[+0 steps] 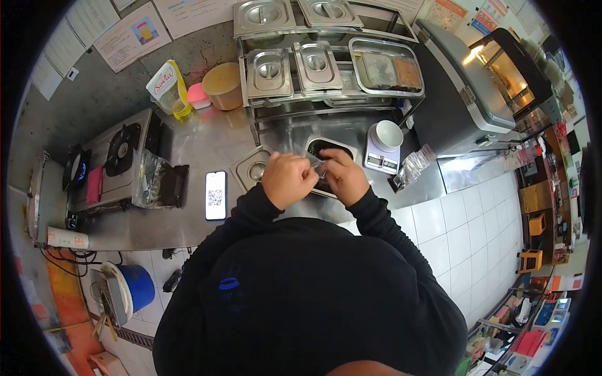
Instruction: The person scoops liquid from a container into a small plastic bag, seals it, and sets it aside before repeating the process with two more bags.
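L hand clenched, R hand fingers pinching clear plastic bag btwn them, over steel food pan; pan lid just L of pan, digital scale w/ white bowl to R

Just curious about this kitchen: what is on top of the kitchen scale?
A white bowl sits on the kitchen scale. Whatever lies directly beneath the bowl is covered.

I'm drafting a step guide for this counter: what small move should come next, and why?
I'd probably part the top of the clear plastic bag slightly: the left hand and right hand pinch it on opposite sides, above an open steel container with dark contents. Whether it is open, I cannot tell.
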Demonstrator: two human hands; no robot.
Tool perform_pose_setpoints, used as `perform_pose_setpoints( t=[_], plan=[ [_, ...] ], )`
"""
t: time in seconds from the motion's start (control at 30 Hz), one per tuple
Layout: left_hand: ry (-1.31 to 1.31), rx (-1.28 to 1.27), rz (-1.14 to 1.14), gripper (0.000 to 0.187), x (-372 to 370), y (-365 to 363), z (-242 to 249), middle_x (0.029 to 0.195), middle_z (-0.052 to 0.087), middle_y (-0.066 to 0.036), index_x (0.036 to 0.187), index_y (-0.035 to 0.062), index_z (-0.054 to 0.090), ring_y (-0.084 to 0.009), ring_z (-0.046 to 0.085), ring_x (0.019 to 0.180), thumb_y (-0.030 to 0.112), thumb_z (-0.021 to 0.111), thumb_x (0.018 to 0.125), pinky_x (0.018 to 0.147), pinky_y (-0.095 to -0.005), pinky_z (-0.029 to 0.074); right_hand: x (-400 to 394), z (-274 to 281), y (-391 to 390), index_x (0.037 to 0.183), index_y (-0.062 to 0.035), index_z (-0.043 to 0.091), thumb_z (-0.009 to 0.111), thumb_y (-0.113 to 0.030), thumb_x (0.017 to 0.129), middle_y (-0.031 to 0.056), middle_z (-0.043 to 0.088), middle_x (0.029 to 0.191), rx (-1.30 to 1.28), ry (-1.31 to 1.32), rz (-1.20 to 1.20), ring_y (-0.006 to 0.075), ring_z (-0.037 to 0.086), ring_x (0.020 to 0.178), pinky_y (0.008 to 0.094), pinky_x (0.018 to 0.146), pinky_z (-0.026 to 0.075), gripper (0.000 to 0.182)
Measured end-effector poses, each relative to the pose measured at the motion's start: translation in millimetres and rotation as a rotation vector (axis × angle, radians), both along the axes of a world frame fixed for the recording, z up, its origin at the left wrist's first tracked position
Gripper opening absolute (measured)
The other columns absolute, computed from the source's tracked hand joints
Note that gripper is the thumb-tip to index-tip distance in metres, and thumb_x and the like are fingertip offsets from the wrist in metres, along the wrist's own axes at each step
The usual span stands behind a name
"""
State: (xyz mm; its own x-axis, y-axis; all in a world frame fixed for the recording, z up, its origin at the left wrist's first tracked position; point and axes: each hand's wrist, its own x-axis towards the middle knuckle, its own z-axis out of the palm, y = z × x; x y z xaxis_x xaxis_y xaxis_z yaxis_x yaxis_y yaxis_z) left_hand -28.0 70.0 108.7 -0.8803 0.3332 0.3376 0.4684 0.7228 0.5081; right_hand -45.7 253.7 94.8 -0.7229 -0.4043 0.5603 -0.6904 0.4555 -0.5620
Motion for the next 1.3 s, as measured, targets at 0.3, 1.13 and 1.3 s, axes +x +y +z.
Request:
perform_pose_setpoints(
  t=[0.3, 1.13, 1.3],
  plan=[
    [0.066, 0.177, -0.290, 0.066, -9.7, -0.9, -10.3, 0.100, 0.049, -0.013, 0.107, 0.0019, 0.052, -0.0314, 0.051, 0.093, 0.027, 0.086, 0.056, 0.082, -0.0378, 0.043, 1.4, 13.9, 8.5, 0.090, -0.0047, 0.069, 0.085, -0.015, 0.057, 0.0083, 0.062, 0.091, 0.032, -0.029, 0.151, 0.0246, 0.059, 0.086, 0.0321, 0.073, 0.048, 0.038],
    [-0.686, 0.760, -0.106, 0.028, -76.5, 42.6, -107.9, 0.083, 0.058, -0.001, 0.094, 0.0056, 0.059, -0.0095, 0.052, 0.079, 0.028, 0.073, 0.082, 0.071, -0.0230, 0.042, -27.3, -85.8, 73.1, 0.081, -0.0058, 0.068, 0.054, -0.013, 0.082, 0.0145, 0.063, 0.086, 0.955, -0.187, -0.265, 0.0315, 0.065, 0.079, 0.0415, 0.067, 0.054, 0.016],
    [-0.703, 0.830, -0.108, 0.031, -68.2, 46.7, -94.0, 0.082, 0.058, -0.002, 0.090, 0.0044, 0.059, -0.0080, 0.053, 0.072, 0.029, 0.075, 0.080, 0.061, -0.0224, 0.043, -8.2, -91.8, 73.1, 0.090, -0.0032, 0.069, 0.062, -0.015, 0.076, 0.0179, 0.065, 0.087, 0.687, -0.470, -0.183, 0.0352, 0.064, 0.083, 0.0422, 0.075, 0.052, 0.020]
  ],
)
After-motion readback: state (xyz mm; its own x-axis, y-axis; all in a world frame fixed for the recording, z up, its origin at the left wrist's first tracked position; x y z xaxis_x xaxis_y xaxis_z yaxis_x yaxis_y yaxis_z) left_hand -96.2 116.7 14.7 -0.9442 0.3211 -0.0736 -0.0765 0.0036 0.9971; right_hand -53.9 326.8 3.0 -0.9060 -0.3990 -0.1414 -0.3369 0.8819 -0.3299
